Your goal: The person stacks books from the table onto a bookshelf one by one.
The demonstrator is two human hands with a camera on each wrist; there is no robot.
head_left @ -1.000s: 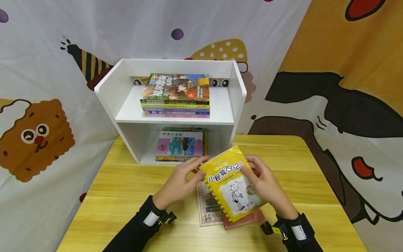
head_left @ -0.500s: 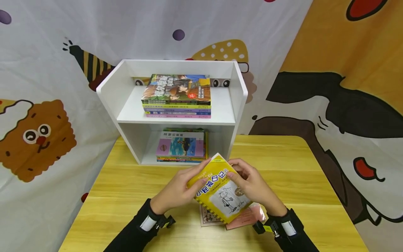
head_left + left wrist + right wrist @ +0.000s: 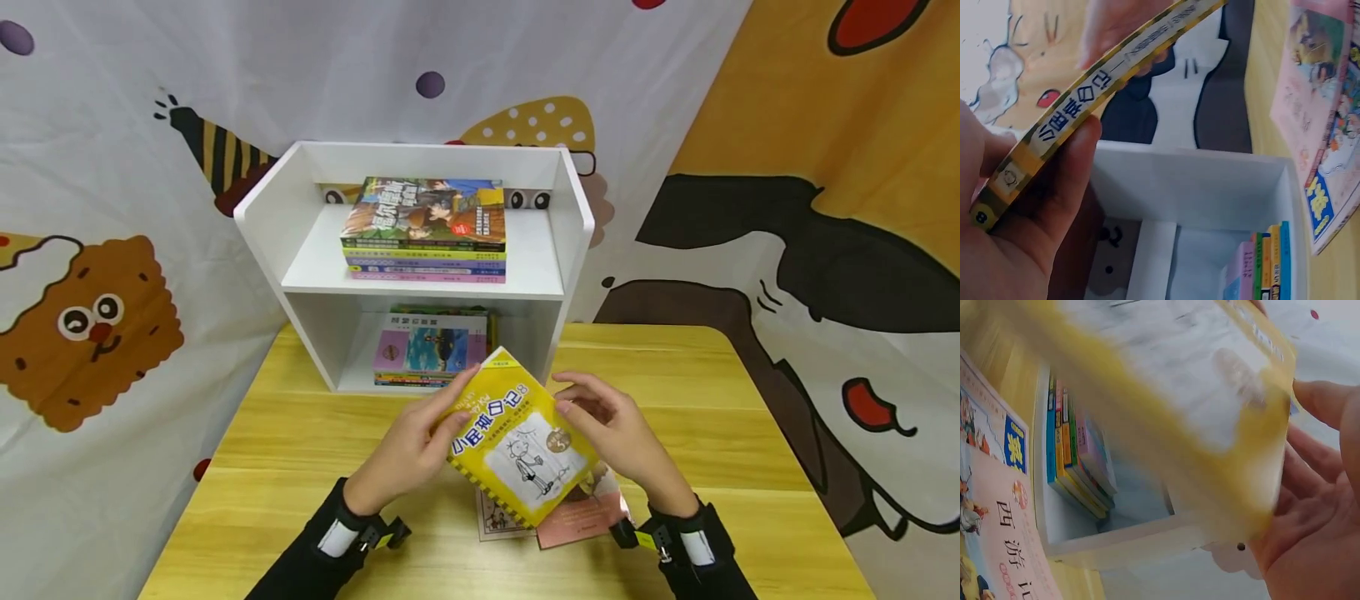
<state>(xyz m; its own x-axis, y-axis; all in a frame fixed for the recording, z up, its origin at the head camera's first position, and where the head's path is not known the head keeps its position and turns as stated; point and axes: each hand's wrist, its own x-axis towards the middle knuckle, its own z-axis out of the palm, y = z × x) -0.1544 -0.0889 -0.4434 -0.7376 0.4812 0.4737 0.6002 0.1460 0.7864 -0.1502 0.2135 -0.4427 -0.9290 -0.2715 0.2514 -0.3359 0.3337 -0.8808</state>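
Note:
A yellow paperback book (image 3: 517, 450) with a cartoon figure on its cover is held tilted above the table. My left hand (image 3: 408, 450) grips it at its upper left, thumb on the cover; in the left wrist view the spine (image 3: 1088, 97) faces the camera. My right hand (image 3: 622, 433) is beside the book's right edge with fingers loosely bent, the thumb tip at the edge; whether it touches is unclear. Below lie a pink book (image 3: 585, 517) and a pale-bordered book (image 3: 498, 518), both partly hidden by the yellow one.
A white two-tier shelf (image 3: 420, 287) stands at the back of the wooden table (image 3: 277, 467). On its upper tier lies a stack of books (image 3: 427, 225); another stack (image 3: 431, 346) lies on the lower tier. A printed cloth (image 3: 352, 67) hangs behind.
The yellow book has moved left with my left hand and turned counter-clockwise. My right hand has loosened from its right edge, uncovering more of the cover. More of the pink book shows.

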